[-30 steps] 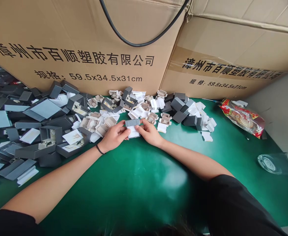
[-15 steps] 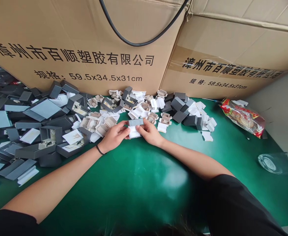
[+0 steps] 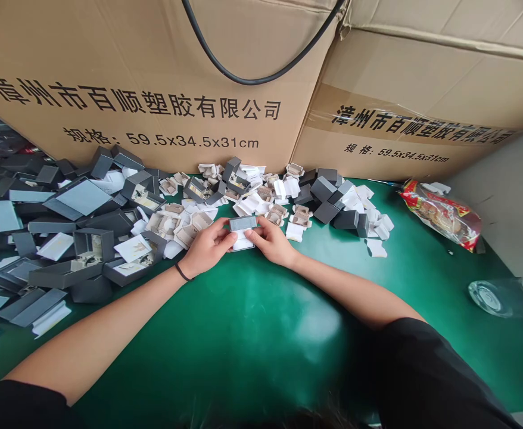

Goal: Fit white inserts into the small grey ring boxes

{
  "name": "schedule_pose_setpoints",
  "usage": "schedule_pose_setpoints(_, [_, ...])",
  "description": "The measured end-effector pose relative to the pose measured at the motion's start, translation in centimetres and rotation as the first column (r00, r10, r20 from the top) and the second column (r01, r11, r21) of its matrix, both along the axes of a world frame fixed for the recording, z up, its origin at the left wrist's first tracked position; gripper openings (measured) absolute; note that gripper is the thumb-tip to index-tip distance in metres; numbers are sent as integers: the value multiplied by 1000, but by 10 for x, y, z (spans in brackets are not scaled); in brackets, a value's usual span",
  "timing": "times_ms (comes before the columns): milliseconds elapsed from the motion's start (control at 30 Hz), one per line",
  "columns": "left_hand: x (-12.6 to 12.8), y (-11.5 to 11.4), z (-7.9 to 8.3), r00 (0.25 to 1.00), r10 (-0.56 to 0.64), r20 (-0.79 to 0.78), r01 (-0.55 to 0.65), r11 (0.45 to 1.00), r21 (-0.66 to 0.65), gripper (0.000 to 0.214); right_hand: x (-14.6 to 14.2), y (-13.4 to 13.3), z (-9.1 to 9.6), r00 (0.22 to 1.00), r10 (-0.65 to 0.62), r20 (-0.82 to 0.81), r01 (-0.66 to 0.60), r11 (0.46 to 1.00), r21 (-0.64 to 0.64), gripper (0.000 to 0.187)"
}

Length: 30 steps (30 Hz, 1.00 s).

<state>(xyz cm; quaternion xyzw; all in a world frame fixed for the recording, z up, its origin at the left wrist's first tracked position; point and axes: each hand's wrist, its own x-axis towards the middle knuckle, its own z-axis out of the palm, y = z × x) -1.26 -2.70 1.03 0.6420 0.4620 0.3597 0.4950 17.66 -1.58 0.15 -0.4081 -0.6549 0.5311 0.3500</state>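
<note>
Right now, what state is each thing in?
Small grey box: held, white part showing
Left hand: gripping its left side
Right hand: gripping its right side
Dark boxes at left: heaped, several open
White pieces: scattered
Cable: hanging in a loop
Snack bag: lying, seal unclear
Glass: partly out of frame
Cartons: standing adjacent

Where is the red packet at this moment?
In the head view, the red packet lies at right on the green table, near the right carton and beyond the clear glass.

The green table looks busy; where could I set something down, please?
Bare tabletop shows between the left forearm and right forearm, and between the right forearm, snack bag and glass. Dark boxes crowd the left; cardboard pieces, the strip before the cartons.
</note>
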Motion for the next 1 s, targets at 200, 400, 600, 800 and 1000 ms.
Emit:
schedule_pose_setpoints(200, [0,1,0,999,36,20,-36,999,-10,47,-1,-1,1,999,-8,-47,7,999,-38,32])
schedule_pose_setpoints(400, [1,0,2,1000,5,6,-5,999,-33,49,1,3,6,1000,-6,16,8,991,-130,26])
schedule_pose_setpoints(600, [3,-3,5,978,142,-153,-128,987,98,44,3,8,12,994,46,97,-29,984,-175,25])
schedule_pose_setpoints(800, [0,-6,6,925,286,-251,-192,920,340,39,0,4,11,985,57,165,-38,993,-115,23])
schedule_pose_setpoints(1000, [3,-9,7,848,376,-374,-236,899,370,37,-2,0,13,967,80,243,-66,996,-65,23])
